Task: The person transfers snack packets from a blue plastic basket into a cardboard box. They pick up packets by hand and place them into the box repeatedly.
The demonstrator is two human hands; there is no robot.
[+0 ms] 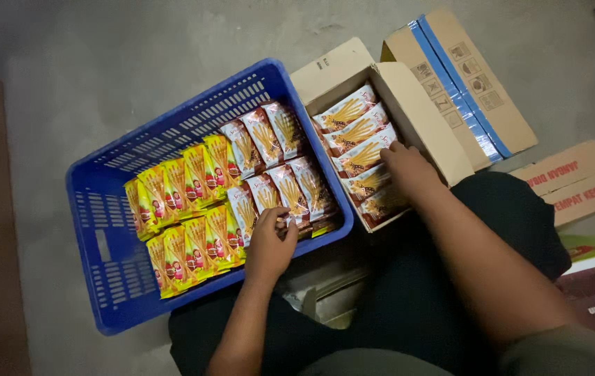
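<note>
- My left hand [270,244] sits at the near rim of the blue crate [102,209], fingers curled loosely over the pale snack packets [290,188] in the front row. It is touching them — whether it actually has one pinched, I cannot tell.
- The blue crate is a slotted plastic one on the grey floor [172,42], and I see two kinds of packet in it. Yellow-and-green packets [186,209] stand on edge in two rows on the left side, packed tight. To their right are the pale packets with biscuit sticks pictured on them, also in two rows, reaching the crate's right wall.
- Just beside the crate, touching its right corner, stands an open cardboard box [423,118] with its flaps up. Inside it lies a stack of the same pale packets [353,132], overlapping one after another from far end to near.
- My right hand [409,170] is down inside that box, palm down and fingers half spread, resting on the nearer packets. The fingertips are partly hidden, so a grip is not clear.
- Behind the open box lies a closed carton with blue tape [464,83], and to the far right a flattened carton with red print [576,181].
</note>
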